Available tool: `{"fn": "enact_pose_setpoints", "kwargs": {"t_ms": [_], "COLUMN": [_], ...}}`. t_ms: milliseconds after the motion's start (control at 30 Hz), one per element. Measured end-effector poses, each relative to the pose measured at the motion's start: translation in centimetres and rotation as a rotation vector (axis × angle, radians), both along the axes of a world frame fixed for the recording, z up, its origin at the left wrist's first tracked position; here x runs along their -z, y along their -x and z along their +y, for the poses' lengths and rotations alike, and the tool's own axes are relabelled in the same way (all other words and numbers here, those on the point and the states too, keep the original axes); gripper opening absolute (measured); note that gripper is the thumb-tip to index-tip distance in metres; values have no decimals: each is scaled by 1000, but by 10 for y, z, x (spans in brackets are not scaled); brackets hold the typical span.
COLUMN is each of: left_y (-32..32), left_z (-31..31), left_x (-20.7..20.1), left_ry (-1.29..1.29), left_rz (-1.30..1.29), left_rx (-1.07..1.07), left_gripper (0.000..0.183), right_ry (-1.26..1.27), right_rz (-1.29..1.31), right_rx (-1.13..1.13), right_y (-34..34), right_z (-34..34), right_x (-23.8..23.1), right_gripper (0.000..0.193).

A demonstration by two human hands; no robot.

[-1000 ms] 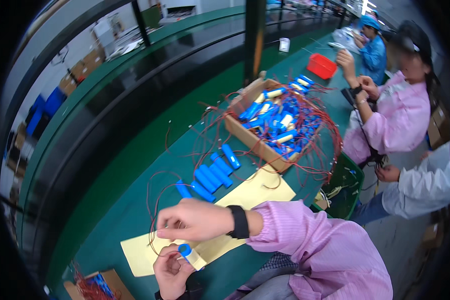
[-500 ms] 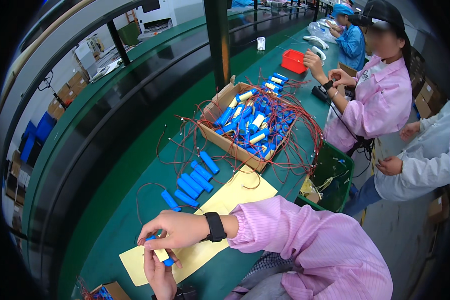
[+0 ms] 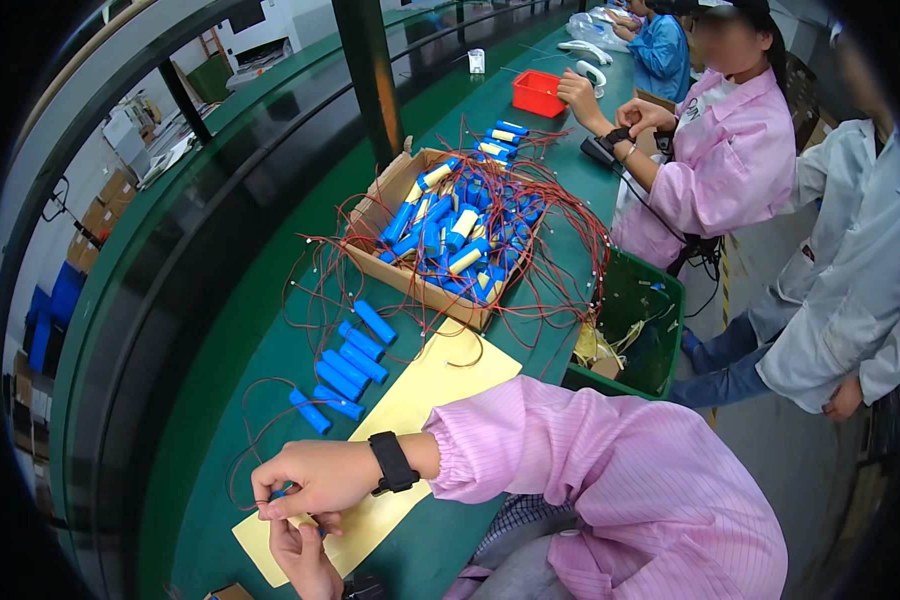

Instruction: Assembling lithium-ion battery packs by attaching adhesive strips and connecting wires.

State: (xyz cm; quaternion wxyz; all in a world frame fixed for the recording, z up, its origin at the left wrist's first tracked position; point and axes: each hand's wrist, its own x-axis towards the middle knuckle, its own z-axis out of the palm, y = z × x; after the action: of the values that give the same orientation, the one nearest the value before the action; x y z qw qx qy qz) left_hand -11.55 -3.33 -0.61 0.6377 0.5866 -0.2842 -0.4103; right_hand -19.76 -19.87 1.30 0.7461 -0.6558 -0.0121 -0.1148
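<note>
My right hand point(image 3: 325, 475), a black band on its wrist, reaches in from the right and pinches at the end of a blue cylindrical battery point(image 3: 278, 492) where thin red wires come out. From below, my left hand point(image 3: 308, 562) grips the same battery, its fingers wrapped round it. A pale yellow strip point(image 3: 302, 520) shows on the battery; the rest is hidden by my fingers. Under both hands lies a long yellow sheet point(image 3: 425, 415). Beyond them several blue batteries point(image 3: 341, 374) lie side by side on the green worktop point(image 3: 225, 450).
A cardboard box point(image 3: 400, 277) heaped with wired blue batteries stands ahead, its red wires trailing over the edges. Right of it is a green bin point(image 3: 660, 340). Farther off are a red tray point(image 3: 538, 94), a person in pink point(image 3: 735, 150) and one in a pale coat point(image 3: 840, 280).
The view has shifted, so the bench sits farther left. My hands have closed more over the battery, hiding most of its yellow strip. The person in the pale coat has lowered a hand.
</note>
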Motion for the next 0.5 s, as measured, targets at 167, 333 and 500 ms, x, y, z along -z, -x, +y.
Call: {"fn": "enact_pose_setpoints", "kwargs": {"t_ms": [167, 333, 500], "left_y": [-9, 11, 6], "left_z": [10, -2, 2], "left_x": [10, -12, -3], "left_ry": [34, -31, -156], "left_rz": [157, 113, 205], "left_rx": [51, 28, 93], "left_gripper": [27, 28, 30], "right_ry": [126, 98, -189], "right_rz": [-224, -121, -280], "right_rx": [7, -64, -2], "right_y": [-15, -14, -18], "right_z": [6, 7, -3], "right_x": [26, 23, 19], "right_gripper": [22, 22, 14]}}
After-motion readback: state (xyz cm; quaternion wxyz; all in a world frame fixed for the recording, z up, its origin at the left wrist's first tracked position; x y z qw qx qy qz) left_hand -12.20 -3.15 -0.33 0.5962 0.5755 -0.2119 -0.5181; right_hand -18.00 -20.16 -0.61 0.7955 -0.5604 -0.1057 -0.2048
